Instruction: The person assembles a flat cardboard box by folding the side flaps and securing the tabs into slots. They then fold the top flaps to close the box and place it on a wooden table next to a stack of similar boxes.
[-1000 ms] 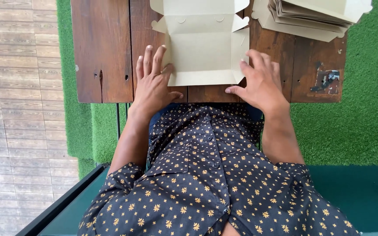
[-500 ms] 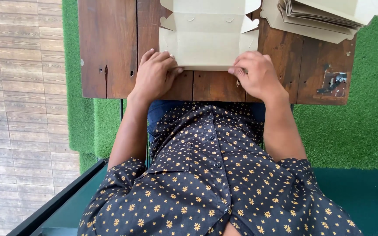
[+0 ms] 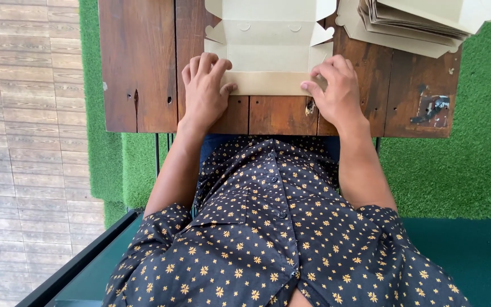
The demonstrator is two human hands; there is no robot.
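Note:
A flat, unfolded beige cardboard box blank lies on the dark wooden table in front of me. My left hand grips its near left corner, fingers curled over the edge and thumb under the fold. At the near right corner my right hand pinches the same front flap. That flap is bent up along its crease between both hands. The far part of the blank runs out of the top of the view.
A stack of more flat beige box blanks sits at the table's far right. Green artificial turf surrounds the table, with wooden decking on the left. A dark green bench is under me.
Both hands went from lying flat with spread fingers on the blank's near edge to curling around its front corners. The front flap has been lifted and folded along its crease.

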